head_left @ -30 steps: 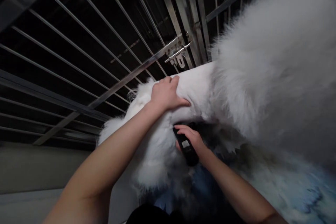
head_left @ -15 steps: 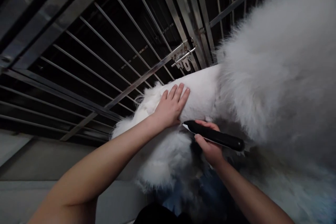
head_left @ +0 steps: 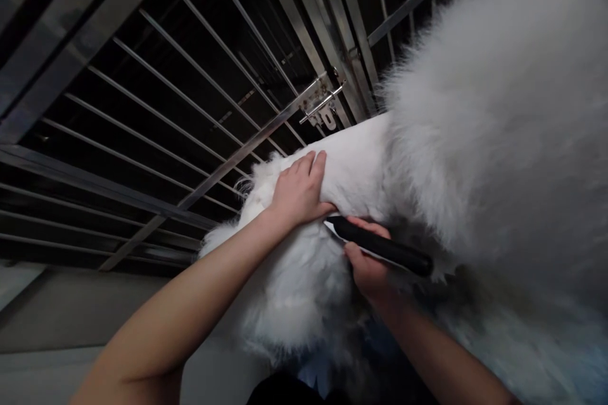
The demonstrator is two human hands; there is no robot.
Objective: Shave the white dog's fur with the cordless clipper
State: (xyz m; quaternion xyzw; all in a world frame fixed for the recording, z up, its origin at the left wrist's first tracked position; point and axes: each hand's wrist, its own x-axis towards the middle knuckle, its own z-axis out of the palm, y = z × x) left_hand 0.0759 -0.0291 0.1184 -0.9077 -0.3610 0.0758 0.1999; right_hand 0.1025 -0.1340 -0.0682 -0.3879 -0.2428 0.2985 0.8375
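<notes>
A white, fluffy dog (head_left: 498, 107) stretches across the middle and right of the head view; its head is not clearly shown. The middle of its body is trimmed short, while long fur remains on both sides. My left hand (head_left: 300, 188) lies flat on the body, its thumb stretched towards the clipper. In my right hand (head_left: 369, 266) is a black hair clipper (head_left: 387, 247), gripped around its body. The clipper's light-coloured tip touches or nearly touches the fur just below my left thumb; the exact contact is hidden.
Behind the dog stands a metal cage (head_left: 209, 85) with bars and a sliding latch (head_left: 323, 104). At the lower left is a pale grey surface (head_left: 80, 310). Something dark and blue, hard to make out, lies under the dog.
The scene has shifted slightly left in view. My left hand's fingers have drawn closer together and its thumb now points out to the right. The clipper remains near the same spot on the fur.
</notes>
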